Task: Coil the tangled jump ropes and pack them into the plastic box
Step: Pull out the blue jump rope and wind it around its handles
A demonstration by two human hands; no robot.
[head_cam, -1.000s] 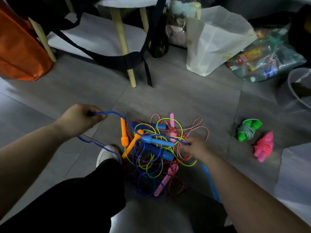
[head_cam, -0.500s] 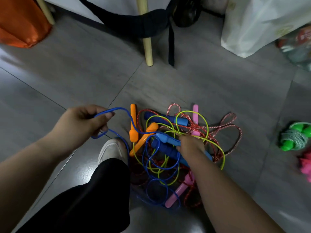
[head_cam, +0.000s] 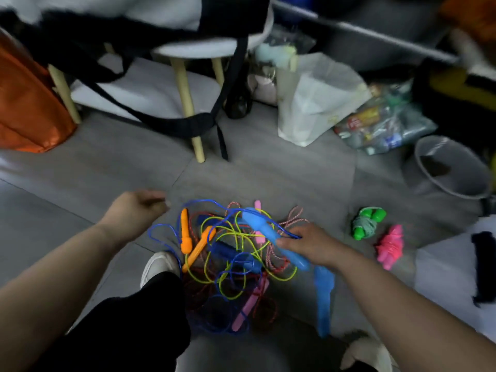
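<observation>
Where the right hand (head_cam: 319, 245) reaches: over the tangled ropes (head_cam: 228, 237), fingers wrapped round a blue handle (head_cam: 257, 224).
Left hand (head_cam: 134, 209): poised left of the tangle, curled, blurred; grasp unclear.

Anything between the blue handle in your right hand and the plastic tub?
The blue handle in the right hand trails its cord into the tangled pile. The coiled green rope lies on the floor towards the tub.
</observation>
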